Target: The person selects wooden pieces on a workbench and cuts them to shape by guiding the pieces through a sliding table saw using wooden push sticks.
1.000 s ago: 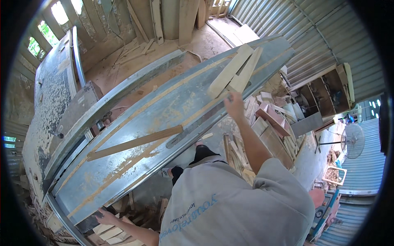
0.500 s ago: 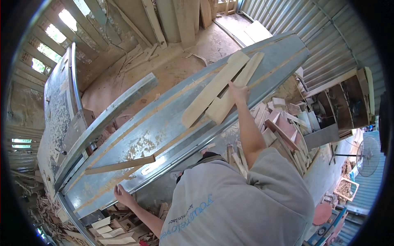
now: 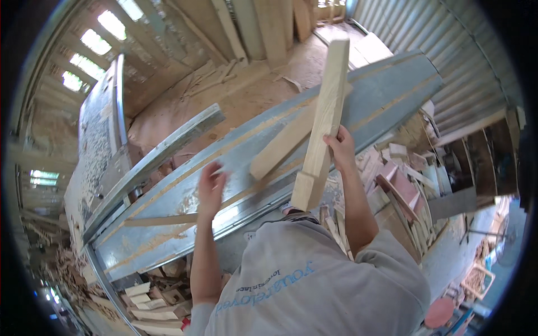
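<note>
My right hand (image 3: 341, 148) grips a pale wooden board (image 3: 326, 112) by its near edge, the board raised and tilted with a stepped notch toward its near end. Beneath it, a second pale board (image 3: 283, 143) lies on the long grey metal tabletop (image 3: 386, 92), partly hidden by the raised one. My left hand (image 3: 212, 190) is in the air over the table's left part, slightly blurred, its fingers apart and holding nothing. Close to it, a thin wooden strip (image 3: 162, 221) rests across the tabletop, its right end hidden behind my left wrist.
A metal rail (image 3: 159, 151) stands along the table's far left side, beside a large worn panel (image 3: 98, 123). Wood offcuts (image 3: 400, 187) are heaped at the right near shelves (image 3: 465, 145). More wood pieces (image 3: 148, 297) lie below the table's near left edge.
My right hand has lifted one of the two boards off the tabletop and swung it more upright. My left hand has risen from the near edge to above the table.
</note>
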Tool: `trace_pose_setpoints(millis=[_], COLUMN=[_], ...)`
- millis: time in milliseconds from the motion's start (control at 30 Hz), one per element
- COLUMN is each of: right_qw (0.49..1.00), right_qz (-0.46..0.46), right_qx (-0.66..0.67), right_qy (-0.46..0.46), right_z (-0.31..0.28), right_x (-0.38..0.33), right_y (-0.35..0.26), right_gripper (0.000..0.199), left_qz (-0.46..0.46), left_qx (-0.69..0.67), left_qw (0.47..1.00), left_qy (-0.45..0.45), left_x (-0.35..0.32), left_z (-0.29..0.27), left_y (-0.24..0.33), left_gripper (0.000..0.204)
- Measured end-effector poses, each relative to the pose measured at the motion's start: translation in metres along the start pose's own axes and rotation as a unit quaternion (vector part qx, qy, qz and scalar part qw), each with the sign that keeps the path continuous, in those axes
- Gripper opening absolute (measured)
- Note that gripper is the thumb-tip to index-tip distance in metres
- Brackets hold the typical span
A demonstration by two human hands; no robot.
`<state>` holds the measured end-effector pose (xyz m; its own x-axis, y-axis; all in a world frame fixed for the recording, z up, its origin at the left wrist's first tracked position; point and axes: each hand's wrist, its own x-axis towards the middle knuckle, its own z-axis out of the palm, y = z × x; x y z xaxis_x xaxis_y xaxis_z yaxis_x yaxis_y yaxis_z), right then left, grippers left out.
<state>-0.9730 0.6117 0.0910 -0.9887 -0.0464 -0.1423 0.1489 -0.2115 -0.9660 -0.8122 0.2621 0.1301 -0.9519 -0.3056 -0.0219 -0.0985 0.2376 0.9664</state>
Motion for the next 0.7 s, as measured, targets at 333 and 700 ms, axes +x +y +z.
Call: trace_pose_setpoints(millis=[333, 700], right_qw=[0.877, 0.848], right_qz=[-0.169, 0.005], right_qx=[-0.207, -0.195], right_qy=[-0.399, -0.492], right_z=[0.151, 0.171], right_x=[-0.068, -0.026], right_y=[-0.064, -0.004], right_gripper=[0.068, 0.029], left_qz=[-0.088, 0.018], left_qx=[-0.545, -0.720], left_qw=[0.824, 0.651], left_qy=[0.129, 0.240], left_x=[0.026, -0.047], left_z=[0.019, -0.097], left_y=[0.063, -0.001], left_gripper=[0.082, 0.082])
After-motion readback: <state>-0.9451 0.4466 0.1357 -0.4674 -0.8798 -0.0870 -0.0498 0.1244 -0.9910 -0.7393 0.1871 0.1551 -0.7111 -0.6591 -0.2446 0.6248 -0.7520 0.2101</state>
